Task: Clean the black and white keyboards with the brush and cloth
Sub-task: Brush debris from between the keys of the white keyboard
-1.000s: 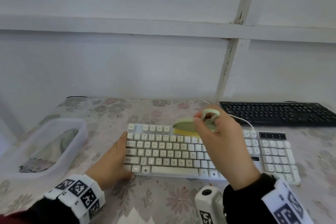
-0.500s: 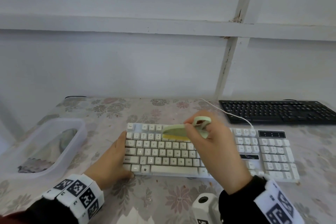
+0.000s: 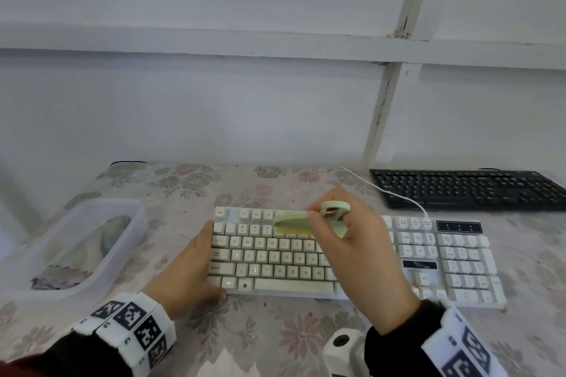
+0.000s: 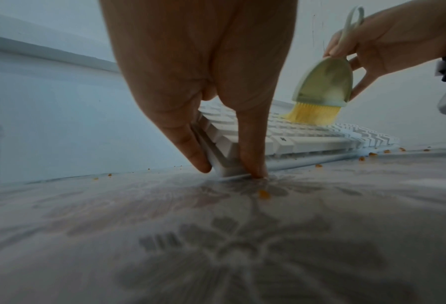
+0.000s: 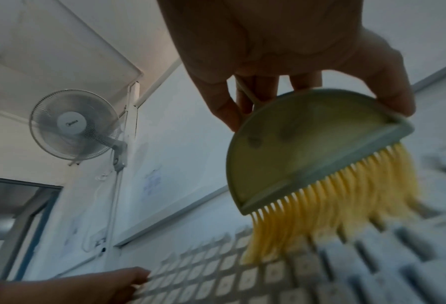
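My right hand pinches the brush, bristles on the white keyboard near its far-left corner; my left hand braces that end, fingers straight.

The flowered worktop carries a white keyboard; a black keyboard behind; a clear tub left; orange crumbs.

Black sleeves, white wrist bands printed with black square markers.
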